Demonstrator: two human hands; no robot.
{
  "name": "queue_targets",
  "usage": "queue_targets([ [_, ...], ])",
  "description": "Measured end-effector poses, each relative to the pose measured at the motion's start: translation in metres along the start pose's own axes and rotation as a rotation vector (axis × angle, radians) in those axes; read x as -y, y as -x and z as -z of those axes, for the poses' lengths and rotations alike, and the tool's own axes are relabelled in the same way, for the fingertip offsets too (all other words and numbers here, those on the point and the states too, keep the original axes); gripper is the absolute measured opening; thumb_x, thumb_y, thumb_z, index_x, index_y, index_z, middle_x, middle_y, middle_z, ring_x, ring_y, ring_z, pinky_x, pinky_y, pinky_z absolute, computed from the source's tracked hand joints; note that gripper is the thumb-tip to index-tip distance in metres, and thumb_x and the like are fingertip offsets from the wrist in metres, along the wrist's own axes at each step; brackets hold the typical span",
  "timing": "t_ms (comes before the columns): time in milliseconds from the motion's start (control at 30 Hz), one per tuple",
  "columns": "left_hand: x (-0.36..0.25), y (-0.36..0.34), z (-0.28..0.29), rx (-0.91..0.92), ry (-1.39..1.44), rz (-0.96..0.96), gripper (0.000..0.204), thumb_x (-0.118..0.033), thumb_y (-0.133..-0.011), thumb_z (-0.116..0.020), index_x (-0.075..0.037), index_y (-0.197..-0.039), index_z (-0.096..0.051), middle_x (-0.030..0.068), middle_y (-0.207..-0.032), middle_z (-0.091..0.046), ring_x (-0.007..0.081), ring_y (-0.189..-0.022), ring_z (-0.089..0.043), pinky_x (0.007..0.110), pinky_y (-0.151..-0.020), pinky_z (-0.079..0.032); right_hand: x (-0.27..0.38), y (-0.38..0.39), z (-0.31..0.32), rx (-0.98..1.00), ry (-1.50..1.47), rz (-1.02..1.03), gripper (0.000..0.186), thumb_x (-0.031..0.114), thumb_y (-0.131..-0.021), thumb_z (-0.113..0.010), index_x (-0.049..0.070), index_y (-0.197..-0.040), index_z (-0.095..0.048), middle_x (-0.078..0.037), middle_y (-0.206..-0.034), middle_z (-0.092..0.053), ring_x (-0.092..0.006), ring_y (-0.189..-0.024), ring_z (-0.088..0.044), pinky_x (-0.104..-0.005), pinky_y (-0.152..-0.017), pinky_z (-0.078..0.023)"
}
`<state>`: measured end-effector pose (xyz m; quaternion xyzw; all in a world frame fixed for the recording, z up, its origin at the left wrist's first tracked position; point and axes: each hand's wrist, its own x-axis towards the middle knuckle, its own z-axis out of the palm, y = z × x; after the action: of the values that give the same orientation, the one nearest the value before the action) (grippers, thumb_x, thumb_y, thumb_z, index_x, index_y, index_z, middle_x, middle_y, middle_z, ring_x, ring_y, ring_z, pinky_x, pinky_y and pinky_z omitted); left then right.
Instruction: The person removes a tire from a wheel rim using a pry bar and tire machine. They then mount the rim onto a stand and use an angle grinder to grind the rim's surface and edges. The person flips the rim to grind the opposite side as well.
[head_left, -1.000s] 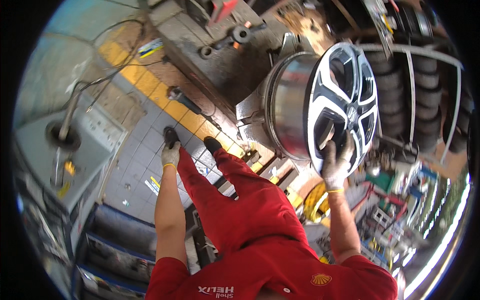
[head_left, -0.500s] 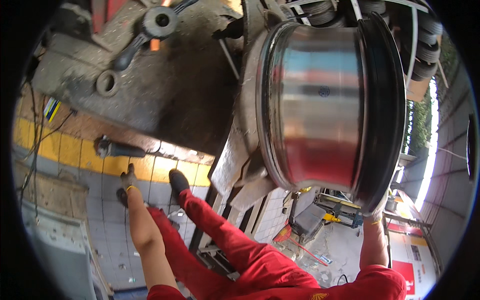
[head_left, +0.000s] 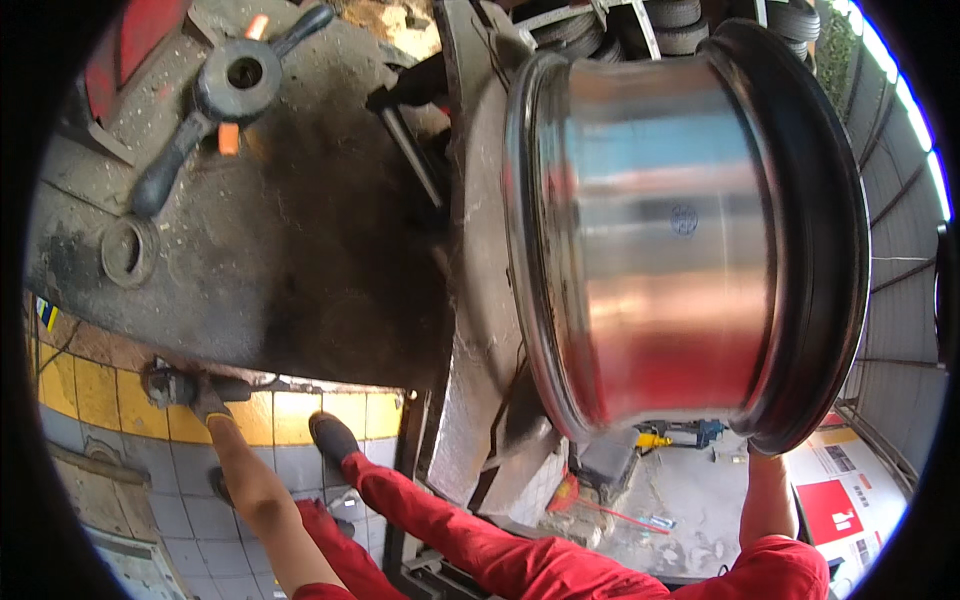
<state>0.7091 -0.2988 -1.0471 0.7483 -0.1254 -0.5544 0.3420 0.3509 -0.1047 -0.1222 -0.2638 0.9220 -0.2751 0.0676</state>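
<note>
A large wheel rim, with a shiny barrel and a dark outer lip, is on the machine at the right, upright on its side. My right hand meets the bottom edge of that lip. Only a sliver of it shows, its fingers hidden by the rim. At the lower left, my gloved left hand overlaps an angle grinder beside the metal table. Dark glove and dark tool merge, so I cannot make out how the fingers lie.
On the table lie a two-handled wing nut and a metal ring. A grey metal plate stands between table and rim. Tyres are stacked behind. Yellow and grey tiles cover the floor, beside my shoe.
My left hand has moved from below the angle grinder onto it. The view has shifted closer to the table and rim. My right hand stays at the rim's lower edge.
</note>
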Motion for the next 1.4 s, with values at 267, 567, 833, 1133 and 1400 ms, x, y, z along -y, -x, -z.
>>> queue_targets([
  [267, -0.087, 0.148, 0.114, 0.46, 0.407, 0.384, 0.043, -0.043, -0.098, -0.08, -0.013, -0.127, -0.072, 0.0049, -0.117, -0.077, 0.0272, -0.109, -0.072, 0.049, -0.103, -0.06, 0.017, -0.014, -0.002, -0.071, 0.058, 0.031, 0.058, 0.027, -0.116, -0.063, 0.004, -0.168, -0.052, -0.016, -0.166, -0.058, -0.0251, -0.147, -0.06, -0.0375, -0.126, -0.044],
  [567, -0.385, 0.475, 0.242, 0.305, 0.126, 0.033, 0.042, -0.015, -0.096, -0.086, -0.003, -0.129, -0.064, 0.0088, -0.11, -0.07, 0.025, -0.094, -0.071, 0.045, -0.092, -0.067, 0.004, -0.024, 0.027, -0.143, 0.323, 0.274, 0.06, 0.039, -0.111, -0.073, 0.004, -0.158, -0.062, -0.026, -0.154, -0.064, -0.0404, -0.138, -0.066, -0.0472, -0.119, -0.051],
  [833, -0.507, 0.68, 0.244, 0.595, 0.04, -0.123, 0.038, -0.012, -0.102, -0.085, -0.004, -0.132, -0.064, 0.009, -0.109, -0.072, 0.0219, -0.096, -0.073, 0.045, -0.095, -0.066, 0.065, 0.115, 0.029, 0.01, 0.176, 0.365, 0.067, 0.028, -0.1, -0.084, 0.002, -0.156, -0.058, -0.025, -0.144, -0.067, -0.0417, -0.133, -0.064, -0.0531, -0.118, -0.05],
  [1133, -0.549, 0.834, 0.228, 1.01, 0.13, -0.074, 0.053, -0.018, -0.11, -0.078, -0.005, -0.155, -0.052, 0.0077, -0.132, -0.066, 0.0221, -0.125, -0.067, 0.043, -0.113, -0.054, 0.126, 0.278, 0.078, 0.54, -0.361, 0.197, 0.09, 0.029, -0.091, -0.086, 0.009, -0.168, -0.043, -0.031, -0.142, -0.067, -0.0498, -0.126, -0.07, -0.0551, -0.105, -0.059],
  [1400, -0.546, 0.829, 0.225, 1.237, -0.004, -0.083, 0.076, -0.069, -0.116, -0.049, -0.005, -0.156, -0.054, 0.0151, -0.145, -0.068, 0.0318, -0.138, -0.065, 0.05, -0.125, -0.048, 0.087, 0.273, 0.1, 0.741, -0.804, 0.028, 0.093, 0.038, -0.089, -0.091, 0.0, -0.164, -0.05, -0.025, -0.131, -0.076, -0.034, -0.122, -0.077, -0.0413, -0.108, -0.058],
])
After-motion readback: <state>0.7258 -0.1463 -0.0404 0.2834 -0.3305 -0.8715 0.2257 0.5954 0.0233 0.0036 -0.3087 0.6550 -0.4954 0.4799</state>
